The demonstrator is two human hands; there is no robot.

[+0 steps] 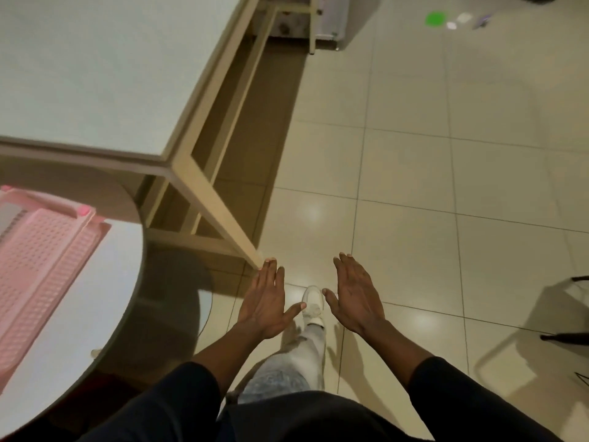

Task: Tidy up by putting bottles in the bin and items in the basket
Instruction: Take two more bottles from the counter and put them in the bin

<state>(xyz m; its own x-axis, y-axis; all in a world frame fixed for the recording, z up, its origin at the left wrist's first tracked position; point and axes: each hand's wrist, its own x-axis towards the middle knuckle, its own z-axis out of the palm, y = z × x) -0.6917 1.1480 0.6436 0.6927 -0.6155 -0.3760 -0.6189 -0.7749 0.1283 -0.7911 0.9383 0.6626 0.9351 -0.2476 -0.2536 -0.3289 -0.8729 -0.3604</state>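
My left hand (pixel 266 301) and my right hand (pixel 355 295) are held out flat in front of me, palms down, fingers apart, above the tiled floor. Neither holds anything. A pink perforated basket (pixel 41 263) rests on a round white table (pixel 118 301) at the left, well apart from my left hand. Far away at the top right, small items lie on the floor: a green object (pixel 436 18), white bits (pixel 459 20) and a thin bluish thing (pixel 483 20), all blurred. No bin shows in the view.
A rectangular white table with a pale wooden frame (pixel 197 173) stands ahead on the left. A white cabinet (pixel 328 23) sits beyond it. Dark chair legs (pixel 567 338) poke in at the right. My leg and white shoe (pixel 314 303) step over beige tiles.
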